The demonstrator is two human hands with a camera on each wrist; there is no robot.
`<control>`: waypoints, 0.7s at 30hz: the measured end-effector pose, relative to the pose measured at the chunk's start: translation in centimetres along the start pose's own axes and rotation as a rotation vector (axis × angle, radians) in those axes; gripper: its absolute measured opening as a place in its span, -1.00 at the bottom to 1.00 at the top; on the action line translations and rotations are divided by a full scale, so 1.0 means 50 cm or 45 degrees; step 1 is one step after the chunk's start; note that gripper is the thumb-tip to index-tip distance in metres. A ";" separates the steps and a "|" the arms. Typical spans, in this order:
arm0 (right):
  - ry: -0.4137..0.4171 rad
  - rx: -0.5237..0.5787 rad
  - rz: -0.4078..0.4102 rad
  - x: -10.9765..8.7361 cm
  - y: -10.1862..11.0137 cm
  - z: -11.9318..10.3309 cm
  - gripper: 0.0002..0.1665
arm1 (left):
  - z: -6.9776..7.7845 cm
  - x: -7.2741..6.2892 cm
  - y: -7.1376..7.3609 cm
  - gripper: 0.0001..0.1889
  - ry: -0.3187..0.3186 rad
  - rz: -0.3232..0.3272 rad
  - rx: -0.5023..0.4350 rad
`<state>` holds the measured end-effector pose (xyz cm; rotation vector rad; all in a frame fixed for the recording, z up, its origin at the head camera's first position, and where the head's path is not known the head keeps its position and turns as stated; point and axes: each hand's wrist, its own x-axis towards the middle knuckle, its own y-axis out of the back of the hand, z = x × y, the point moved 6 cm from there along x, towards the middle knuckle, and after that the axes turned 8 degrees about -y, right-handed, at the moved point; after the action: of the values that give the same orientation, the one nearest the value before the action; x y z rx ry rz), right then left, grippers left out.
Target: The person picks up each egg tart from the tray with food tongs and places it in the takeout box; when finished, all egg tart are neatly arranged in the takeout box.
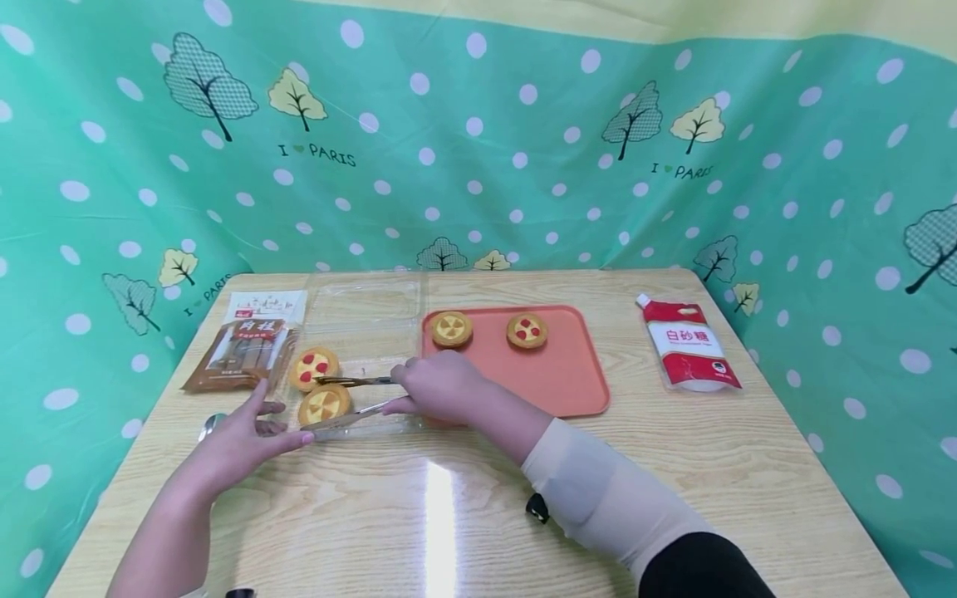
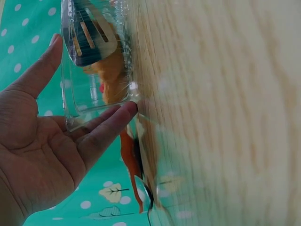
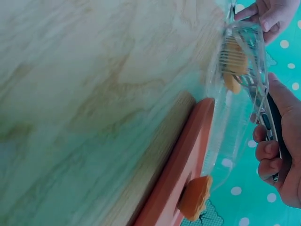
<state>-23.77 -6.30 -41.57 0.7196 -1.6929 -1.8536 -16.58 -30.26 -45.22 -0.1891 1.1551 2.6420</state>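
My right hand (image 1: 444,386) grips a pair of metal tongs (image 1: 357,381) over the clear plastic container (image 1: 364,301). The tongs' jaws are spread around a tart with a yellow criss-cross top (image 1: 325,403); the upper one lies over its far edge, the lower one along its near side. Just behind it in the container sits a tart with red pieces on top (image 1: 315,367). In the right wrist view a slotted tong head (image 3: 239,52) shows in front of the tarts. Fingers spread, my left hand (image 1: 242,440) touches the container's left end, with the fingertips at its corner in the left wrist view.
On the pink tray (image 1: 553,384) lie a criss-cross tart (image 1: 452,329) and a red-topped tart (image 1: 527,331). A brown packet (image 1: 250,355) and a white packet (image 1: 269,304) lie at left, a spoon (image 1: 212,426) by my left hand. A red-and-white sugar bag (image 1: 688,345) lies at right.
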 end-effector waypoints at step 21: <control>-0.026 0.111 -0.124 -0.038 0.019 0.075 -0.45 | -0.004 0.004 -0.002 0.33 0.032 -0.005 0.020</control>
<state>-24.96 -2.36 -40.26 0.8347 -1.7900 -1.8678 -16.73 -30.30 -45.46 -0.2222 1.1819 2.6333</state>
